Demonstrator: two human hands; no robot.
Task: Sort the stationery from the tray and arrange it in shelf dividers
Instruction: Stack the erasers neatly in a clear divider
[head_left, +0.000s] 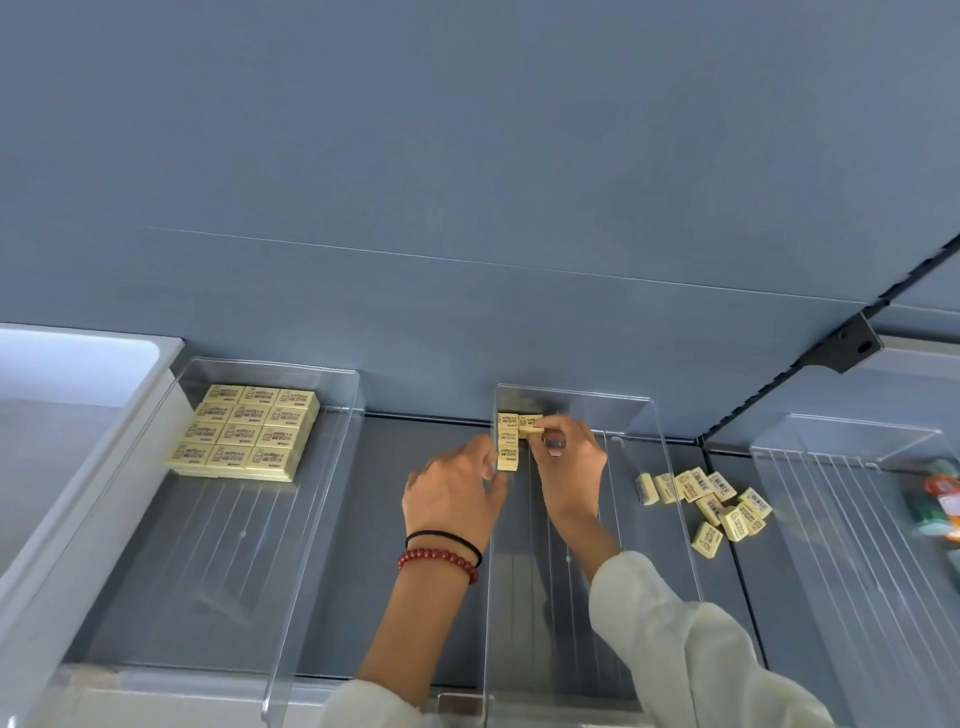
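Pale cloth of the right sleeve (701, 649) is lying over the near end of the middle divider (540, 613), a clear acrylic channel that serves as the reference for all positions.

At its far left corner, a column of erasers (508, 448) is lining the left wall, labels up. The left hand (452, 493), wearing a red bead bracelet (439, 561), is reaching in over that wall from outside. Its curled fingers and thumb are closing on the column's near end and appear to be bracing it.

The right hand (569, 457) is working inside the divider. Its thumb and forefinger are pinching a single eraser (531, 425) at the back wall, just right of the column's far end, apparently starting a second column.

More loose erasers (711, 499) are lying jumbled on the shelf just right of the divider. Well to its left, a filled grid of erasers (244, 431) is sitting in the left divider (311, 519), showing the target pattern.

Judged from this view, good execution is calling for three things:
- setting the pinched eraser flat, label up, and square to the back wall;
- sliding it flush against its neighbour before letting go;
- bracing the column meanwhile, since these light blocks are likely to skew when nudged.
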